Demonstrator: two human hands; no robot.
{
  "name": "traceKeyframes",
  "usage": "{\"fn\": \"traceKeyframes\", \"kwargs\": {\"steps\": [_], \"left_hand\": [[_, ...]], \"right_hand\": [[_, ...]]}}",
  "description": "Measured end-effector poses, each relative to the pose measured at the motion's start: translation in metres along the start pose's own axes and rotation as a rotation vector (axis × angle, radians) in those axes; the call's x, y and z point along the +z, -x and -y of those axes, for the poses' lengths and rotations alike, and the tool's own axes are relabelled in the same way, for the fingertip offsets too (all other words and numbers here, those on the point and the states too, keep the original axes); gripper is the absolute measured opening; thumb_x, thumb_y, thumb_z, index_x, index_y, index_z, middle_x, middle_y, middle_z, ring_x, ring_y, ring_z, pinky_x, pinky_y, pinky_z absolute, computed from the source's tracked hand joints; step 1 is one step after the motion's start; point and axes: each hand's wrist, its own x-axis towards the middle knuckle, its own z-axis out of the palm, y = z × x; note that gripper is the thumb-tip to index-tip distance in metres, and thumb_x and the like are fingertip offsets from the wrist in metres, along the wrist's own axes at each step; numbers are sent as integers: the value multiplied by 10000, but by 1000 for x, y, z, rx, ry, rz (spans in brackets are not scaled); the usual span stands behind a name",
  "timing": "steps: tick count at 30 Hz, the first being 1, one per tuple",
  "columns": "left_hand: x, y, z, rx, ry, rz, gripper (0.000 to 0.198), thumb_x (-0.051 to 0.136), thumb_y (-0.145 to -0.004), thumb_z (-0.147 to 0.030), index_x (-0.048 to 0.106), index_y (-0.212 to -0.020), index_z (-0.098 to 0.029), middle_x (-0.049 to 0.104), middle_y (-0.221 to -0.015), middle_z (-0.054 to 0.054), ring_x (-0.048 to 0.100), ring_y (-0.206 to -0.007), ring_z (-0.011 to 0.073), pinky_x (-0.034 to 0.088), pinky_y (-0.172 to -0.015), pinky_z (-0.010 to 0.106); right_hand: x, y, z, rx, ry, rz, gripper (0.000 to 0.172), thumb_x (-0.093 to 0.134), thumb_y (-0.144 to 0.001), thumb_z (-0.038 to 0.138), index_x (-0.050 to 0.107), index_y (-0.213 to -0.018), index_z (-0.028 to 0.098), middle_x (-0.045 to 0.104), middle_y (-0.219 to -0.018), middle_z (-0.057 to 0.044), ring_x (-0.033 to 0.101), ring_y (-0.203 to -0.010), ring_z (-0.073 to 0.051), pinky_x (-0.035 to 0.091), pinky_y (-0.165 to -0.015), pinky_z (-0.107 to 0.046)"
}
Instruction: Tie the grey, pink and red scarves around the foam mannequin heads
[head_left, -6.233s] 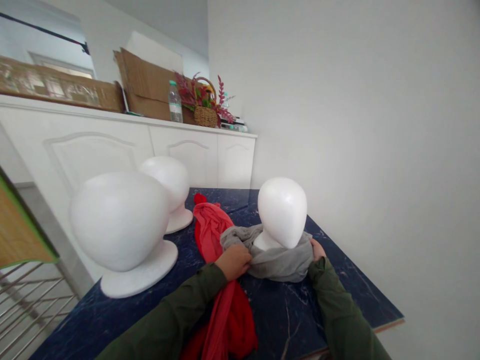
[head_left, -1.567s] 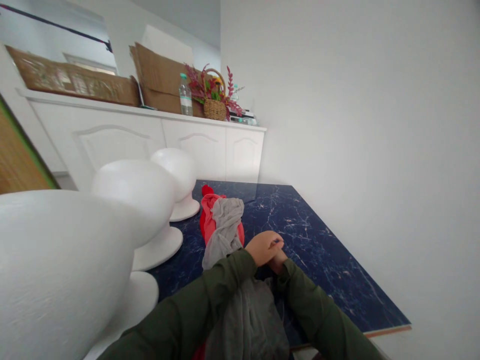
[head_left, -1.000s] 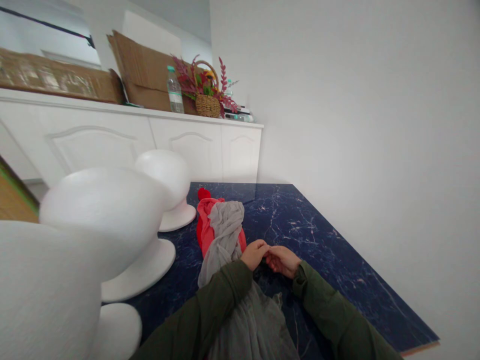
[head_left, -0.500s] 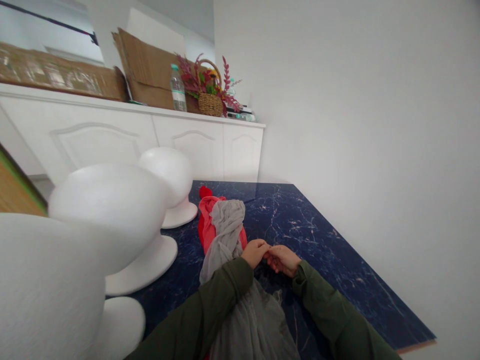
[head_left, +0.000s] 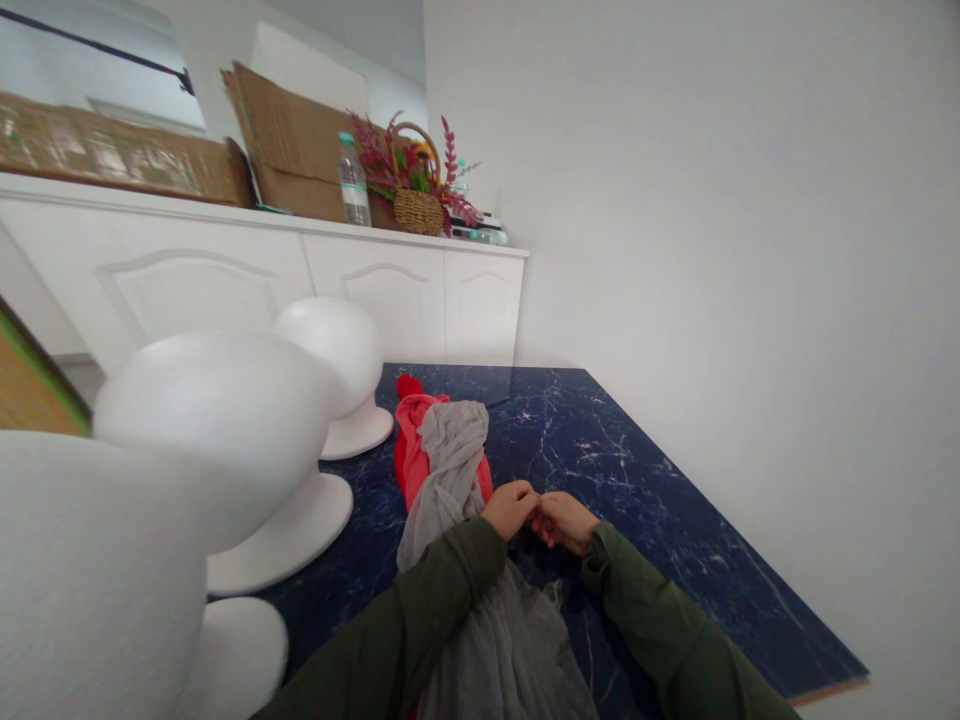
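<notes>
My left hand (head_left: pixel 511 508) and my right hand (head_left: pixel 568 521) meet at the fingertips, low over the dark blue marbled table (head_left: pixel 600 450). Both have their fingers bent and pressed together, and whatever may be between them is hidden or too small to name. A sheer grey cloth (head_left: pixel 454 440), loosely gathered, runs lengthwise on the table, passing under my left forearm and spreading out nearer to me. Beneath and beside its far part lies a bright red cloth (head_left: pixel 413 462). The left hand is right beside these cloths.
Three white head-shaped stands, the nearest (head_left: pixel 90 560), the middle one (head_left: pixel 217 430) and the farthest (head_left: pixel 337 350), line the table's left side. Behind, a white cabinet (head_left: pixel 375 300) carries cardboard, a water bottle (head_left: pixel 353 185) and a flower basket (head_left: pixel 418 212). A bare wall (head_left: pixel 712 250) borders the right.
The view has shifted very slightly. My hands stay together in nearly the same place, and the cloths have not visibly moved.
</notes>
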Motion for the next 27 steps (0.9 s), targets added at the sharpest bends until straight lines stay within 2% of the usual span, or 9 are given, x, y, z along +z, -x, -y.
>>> {"fn": "traceKeyframes", "kwargs": {"steps": [9, 27], "left_hand": [[1, 1, 1, 21, -18, -11, 142, 388, -669, -213, 503, -603, -161, 488, -553, -30, 466, -561, 105, 359, -547, 215], [1, 1, 1, 40, -78, -21, 138, 404, -683, -221, 505, -611, -161, 497, -575, -22, 465, -588, 111, 355, -569, 221]], "right_hand": [[0, 2, -2, -15, 3, 17, 179, 407, -731, 225, 529, -628, 144, 518, -494, 14, 440, -353, -49, 338, -332, -152], [-3, -3, -6, -5, -23, 40, 192, 412, -741, 317, 494, -685, 152, 513, -503, 17, 449, -382, -59, 350, -359, -169]]}}
